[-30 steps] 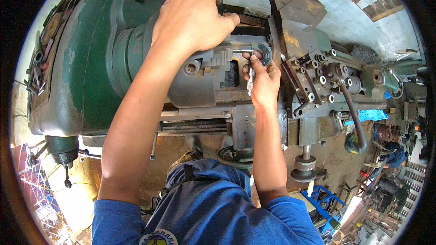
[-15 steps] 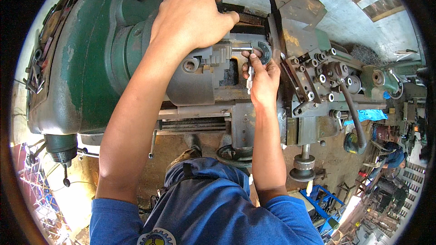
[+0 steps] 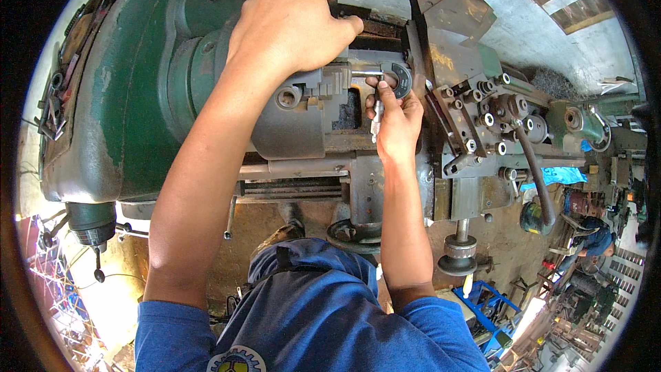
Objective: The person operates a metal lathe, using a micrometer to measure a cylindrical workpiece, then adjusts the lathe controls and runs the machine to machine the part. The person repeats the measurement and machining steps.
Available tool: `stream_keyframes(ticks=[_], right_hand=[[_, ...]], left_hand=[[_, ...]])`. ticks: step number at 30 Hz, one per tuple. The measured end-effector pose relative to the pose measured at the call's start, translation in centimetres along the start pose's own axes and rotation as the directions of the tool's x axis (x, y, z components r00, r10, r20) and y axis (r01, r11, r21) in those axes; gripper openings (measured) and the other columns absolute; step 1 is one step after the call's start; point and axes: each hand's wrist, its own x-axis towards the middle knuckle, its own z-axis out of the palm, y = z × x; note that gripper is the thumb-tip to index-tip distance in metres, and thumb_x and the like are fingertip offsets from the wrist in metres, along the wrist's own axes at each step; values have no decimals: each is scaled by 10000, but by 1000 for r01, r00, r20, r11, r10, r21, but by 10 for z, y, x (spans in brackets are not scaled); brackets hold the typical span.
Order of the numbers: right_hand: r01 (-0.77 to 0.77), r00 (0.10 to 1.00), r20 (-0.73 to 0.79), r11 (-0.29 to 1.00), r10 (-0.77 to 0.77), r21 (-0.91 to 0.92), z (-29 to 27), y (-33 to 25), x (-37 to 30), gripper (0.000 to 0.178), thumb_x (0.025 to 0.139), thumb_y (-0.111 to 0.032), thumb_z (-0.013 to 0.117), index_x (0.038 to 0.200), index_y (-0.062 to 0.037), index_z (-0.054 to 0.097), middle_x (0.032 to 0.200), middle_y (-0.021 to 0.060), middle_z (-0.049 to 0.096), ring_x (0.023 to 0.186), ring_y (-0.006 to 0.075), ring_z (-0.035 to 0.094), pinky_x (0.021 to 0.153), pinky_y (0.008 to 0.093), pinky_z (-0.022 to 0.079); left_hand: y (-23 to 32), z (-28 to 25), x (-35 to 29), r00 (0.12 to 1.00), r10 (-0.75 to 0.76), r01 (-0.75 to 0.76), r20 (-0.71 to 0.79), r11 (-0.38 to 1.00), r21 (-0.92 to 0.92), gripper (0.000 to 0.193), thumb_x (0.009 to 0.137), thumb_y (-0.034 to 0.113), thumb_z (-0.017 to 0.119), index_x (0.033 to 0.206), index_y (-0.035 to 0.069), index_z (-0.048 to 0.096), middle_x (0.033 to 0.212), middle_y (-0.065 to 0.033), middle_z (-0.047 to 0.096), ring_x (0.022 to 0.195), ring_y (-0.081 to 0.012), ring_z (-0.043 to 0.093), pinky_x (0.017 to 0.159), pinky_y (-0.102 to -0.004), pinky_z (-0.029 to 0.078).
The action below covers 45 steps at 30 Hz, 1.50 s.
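The operator stands at a green lathe (image 3: 131, 83), both arms reaching over the chuck (image 3: 303, 107); the left hand (image 3: 292, 24) lies palm-down across the top of the chuck, fingers curled over its far edge and pressed flat, steadying it. The right hand (image 3: 396, 120) pinches a micrometer (image 3: 389, 83), thumb and fingertips closed on its frame and thimble; the instrument sits just beyond the chuck face, its bow set around what appears to be a short workpiece, though the hand hides the contact. The piece is chucked and the spindle looks at rest, so the measurement is in progress; the reading is not yet taken off. The tool post (image 3: 475, 114) stands just right of the hand, apart from it.
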Motion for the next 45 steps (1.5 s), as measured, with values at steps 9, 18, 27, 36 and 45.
stream_keyframes(ticks=[9,18,27,36,45], right_hand=[[-3,1000,-11,1000,4,31,-1,3,2,109,1011,-59,613,1105,-22,655,1013,113,746,662,112,612,536,243,484],[26,1000,-1,998,-26,57,0,7,2,101,1022,-85,614,1097,-26,649,1017,88,752,651,85,599,526,225,451],[38,999,4,999,-38,-4,-2,5,4,97,1005,-65,630,1090,-24,653,995,112,748,655,106,609,532,238,473],[38,999,1,998,-38,-41,-1,2,3,89,1015,-69,617,1080,-21,653,998,93,750,654,82,598,527,223,447],[26,1000,6,999,-26,-27,-1,1,3,75,1014,-56,612,1064,-30,662,996,108,751,641,98,609,532,236,477]], left_hand=[[1,-1,0,1000,9,-9,-16,1000,2,539,785,459,740,1169,81,753,1109,-219,732,1100,-392,684,989,-462,530],[1,0,0,1000,-6,6,-14,1000,-6,548,781,470,743,1170,85,754,1103,-216,736,1099,-390,687,994,-464,529],[0,0,0,1000,-5,5,-13,1000,-9,546,778,470,745,1177,97,755,1107,-214,737,1094,-388,690,988,-463,531],[0,1,-1,1000,2,-2,-24,1000,16,556,776,477,745,1181,96,753,1107,-215,738,1097,-388,691,988,-457,532],[1,0,0,1000,-8,8,-6,1000,4,556,773,475,743,1174,89,755,1095,-214,741,1091,-379,696,986,-457,534]])
